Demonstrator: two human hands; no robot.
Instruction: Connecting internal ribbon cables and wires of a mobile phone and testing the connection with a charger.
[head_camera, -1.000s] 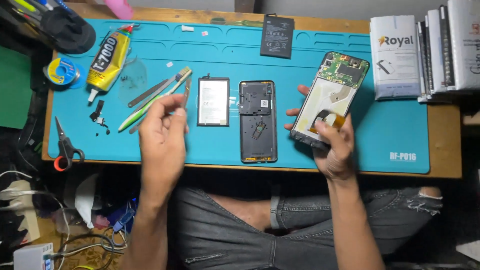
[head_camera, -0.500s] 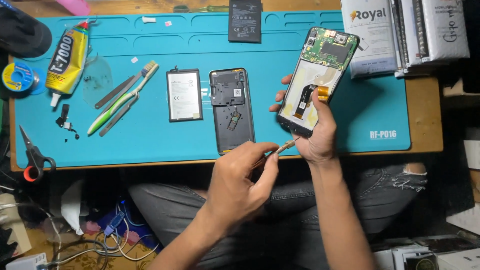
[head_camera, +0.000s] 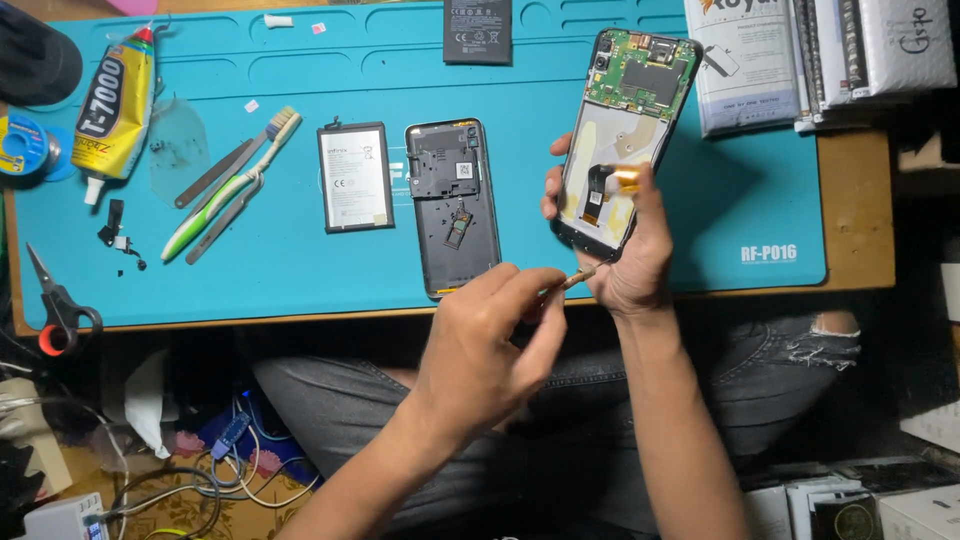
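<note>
right hand (head_camera: 628, 262): wrapped round lower end of opened phone (head_camera: 628, 130), thumb across the front near the orange ribbon cable, fingers curled behind along the left edge; phone held tilted above the mat, top end up and away
opened phone: back off, green circuit board at top, pale bare cavity in the middle, black and orange ribbon cables low down
left hand (head_camera: 480, 345): fingers pressed together, pinching thin tool (head_camera: 578, 277) between thumb and fingertips
thin tool: brownish tip pointing right, touching or just beside bottom edge of phone; exact contact too small to tell
blue mat (head_camera: 300, 260): covers most of wooden table (head_camera: 860, 210)
back cover (head_camera: 455, 205): dark, flat on mat, inner side up, just left of held phone
battery (head_camera: 354, 177): white-faced, flat on mat, just beside back cover on its left
second battery (head_camera: 477, 30): black, at far edge of mat
toothbrush (head_camera: 235, 185): green and white, diagonal, between two grey tweezers (head_camera: 215, 172)
glue tube (head_camera: 115, 105): yellow and black, red cap, upper left of mat
scissors (head_camera: 55, 300): red-handled, at left near edge of mat
boxes (head_camera: 820, 55): white packages stacked at upper right, off the mat
legs (head_camera: 600, 400): dark torn jeans, under table edge
</note>
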